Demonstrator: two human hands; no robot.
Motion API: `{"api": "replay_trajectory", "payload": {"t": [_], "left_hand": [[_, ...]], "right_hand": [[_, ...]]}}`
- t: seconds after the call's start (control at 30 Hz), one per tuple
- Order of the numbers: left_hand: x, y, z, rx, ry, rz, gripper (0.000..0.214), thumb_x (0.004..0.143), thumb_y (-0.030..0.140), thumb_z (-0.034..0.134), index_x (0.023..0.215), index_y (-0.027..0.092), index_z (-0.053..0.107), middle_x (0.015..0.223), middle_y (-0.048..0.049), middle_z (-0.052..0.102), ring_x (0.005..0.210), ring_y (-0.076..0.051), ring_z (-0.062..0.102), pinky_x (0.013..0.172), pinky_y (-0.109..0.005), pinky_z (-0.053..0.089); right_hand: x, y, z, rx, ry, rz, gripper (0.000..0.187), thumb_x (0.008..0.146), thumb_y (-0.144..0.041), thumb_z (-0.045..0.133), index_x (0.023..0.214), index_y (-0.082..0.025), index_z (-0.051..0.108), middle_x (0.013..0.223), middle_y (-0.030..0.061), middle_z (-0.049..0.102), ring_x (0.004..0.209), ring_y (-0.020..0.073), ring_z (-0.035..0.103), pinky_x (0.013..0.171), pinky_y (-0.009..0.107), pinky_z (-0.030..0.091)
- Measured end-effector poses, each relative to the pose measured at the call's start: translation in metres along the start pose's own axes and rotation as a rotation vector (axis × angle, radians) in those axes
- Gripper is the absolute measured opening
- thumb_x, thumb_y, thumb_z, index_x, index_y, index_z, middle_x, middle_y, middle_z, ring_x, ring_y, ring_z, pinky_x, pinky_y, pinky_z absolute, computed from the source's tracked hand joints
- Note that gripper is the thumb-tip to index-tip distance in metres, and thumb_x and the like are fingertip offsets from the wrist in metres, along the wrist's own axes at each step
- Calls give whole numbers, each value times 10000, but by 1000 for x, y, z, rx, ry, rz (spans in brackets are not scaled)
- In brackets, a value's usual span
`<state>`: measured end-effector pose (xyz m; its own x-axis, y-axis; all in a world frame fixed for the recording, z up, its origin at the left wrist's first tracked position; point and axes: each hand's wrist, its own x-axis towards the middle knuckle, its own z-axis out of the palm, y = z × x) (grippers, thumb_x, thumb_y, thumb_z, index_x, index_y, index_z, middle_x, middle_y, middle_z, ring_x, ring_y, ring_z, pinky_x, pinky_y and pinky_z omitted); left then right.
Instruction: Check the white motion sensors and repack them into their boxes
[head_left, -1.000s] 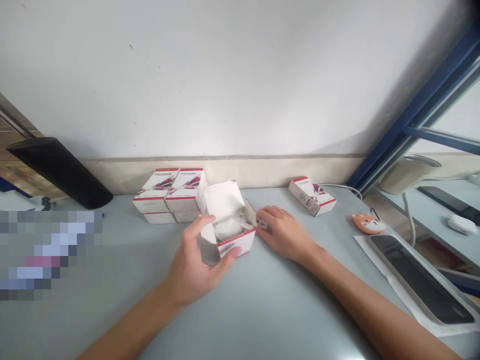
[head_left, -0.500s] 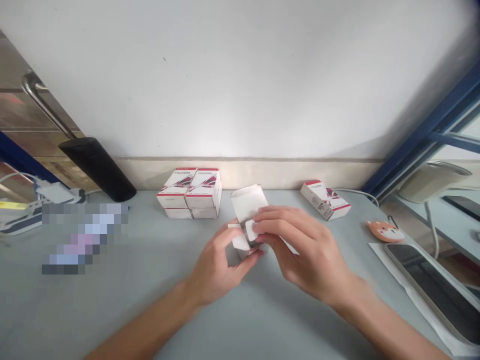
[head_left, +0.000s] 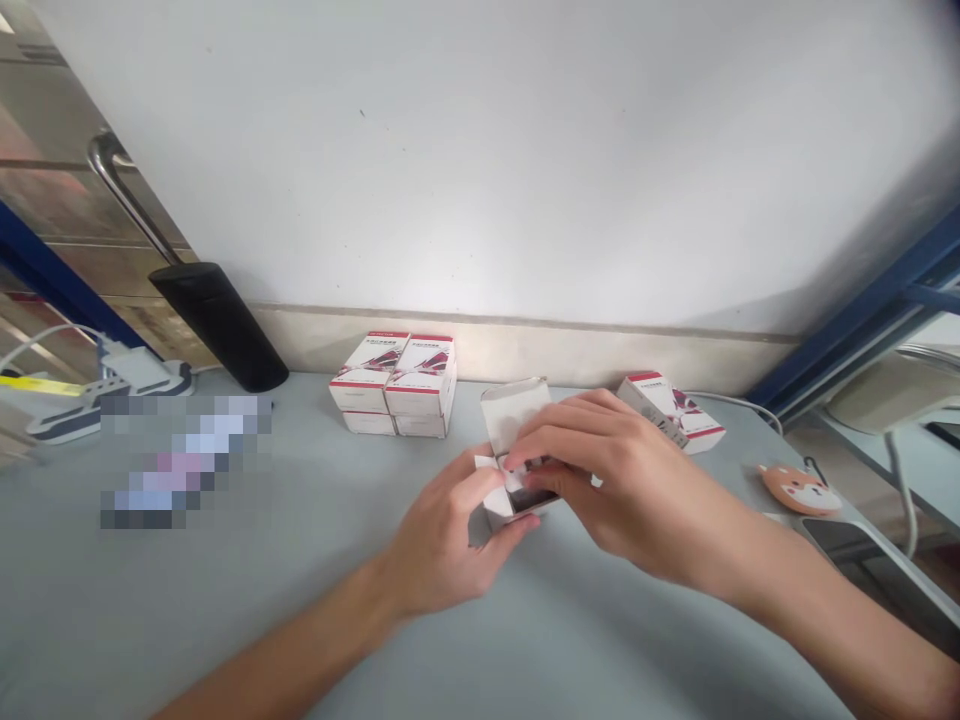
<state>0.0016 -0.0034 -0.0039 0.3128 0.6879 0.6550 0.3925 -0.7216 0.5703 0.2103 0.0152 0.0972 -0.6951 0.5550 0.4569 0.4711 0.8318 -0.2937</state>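
Note:
My left hand is wrapped around a small white cardboard carton, its thumb along the near side. The carton's top is open: a tall flap stands up at the back and a small side flap points left. Fingertips of my right hand are inside the opening, closed on a small white piece that they mostly cover. The inside of the carton looks dark, and its other contents are hidden by the fingers.
Red-and-white boxes stand stacked by the wall, left of the carton. Another such box lies to the right, near an orange animal-faced case and a phone. At left are a black cylinder and a power strip.
My right fingers have gone lower into the carton with the small white piece. My left hand keeps its hold. The whole view has shifted slightly.

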Motion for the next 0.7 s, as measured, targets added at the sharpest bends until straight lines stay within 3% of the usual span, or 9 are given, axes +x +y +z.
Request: {"api": "replay_trajectory", "payload": {"t": [0.13,0.23,0.33,0.4,0.47,0.53,0.63,0.7], "left_hand": [[3,2,-2,16,-56,-40,148,927,238,717,1014,220,599,925,-56,673,832,-215,677,701,-355,592],[4,1,-2,13,-55,-38,164,914,233,736,998,226,595,930,-48,673,838,-209,682,709,-341,592],[2,-7,0,5,54,11,367,886,188,765,1174,245,544,990,-33,676,881,-197,698,754,-321,598],[-1,-13,2,27,135,46,587,867,150,776,1346,263,456,1082,-39,679,959,-200,707,823,-325,602],[-3,-18,3,60,181,77,736,851,120,778,1451,273,379,1174,-56,674,1042,-209,704,896,-338,595],[-3,-19,1,94,184,66,790,854,101,766,1506,281,359,1276,-77,659,1125,-220,692,960,-347,582],[0,-15,-5,142,136,31,839,890,113,727,1604,288,321,1413,-112,619,1242,-257,657,1020,-367,569],[4,-12,-10,148,55,37,825,924,118,682,1639,303,315,1417,-112,622,1225,-264,663,987,-362,585]], "right_hand": [[-1,2,3,-48,5,-47,260,1005,-92,567,1172,-253,685,1101,54,767,976,226,715,855,387,521],[-2,1,0,-40,-25,-16,275,1028,-150,582,1256,-284,658,1074,28,770,972,222,711,883,399,534],[-7,2,-4,-66,-15,-45,307,1044,-226,599,1342,-295,624,1212,40,751,1143,244,689,1003,432,517],[-16,10,-2,-76,126,-34,364,1031,-228,616,1388,-293,596,1345,71,691,1255,263,644,1061,447,499],[-29,24,7,-57,350,50,378,1004,-188,627,1367,-288,598,1346,89,662,1244,268,639,1049,446,511],[-43,42,20,-27,505,191,298,993,-174,618,1273,-277,629,1221,81,675,1120,252,667,969,427,541],[-57,58,39,120,481,403,168,1026,-250,592,1183,-270,646,1127,62,682,977,216,667,860,378,560],[-62,56,46,275,410,401,212,1035,-283,588,1243,-279,626,1182,64,677,1001,208,663,876,370,564]]}}
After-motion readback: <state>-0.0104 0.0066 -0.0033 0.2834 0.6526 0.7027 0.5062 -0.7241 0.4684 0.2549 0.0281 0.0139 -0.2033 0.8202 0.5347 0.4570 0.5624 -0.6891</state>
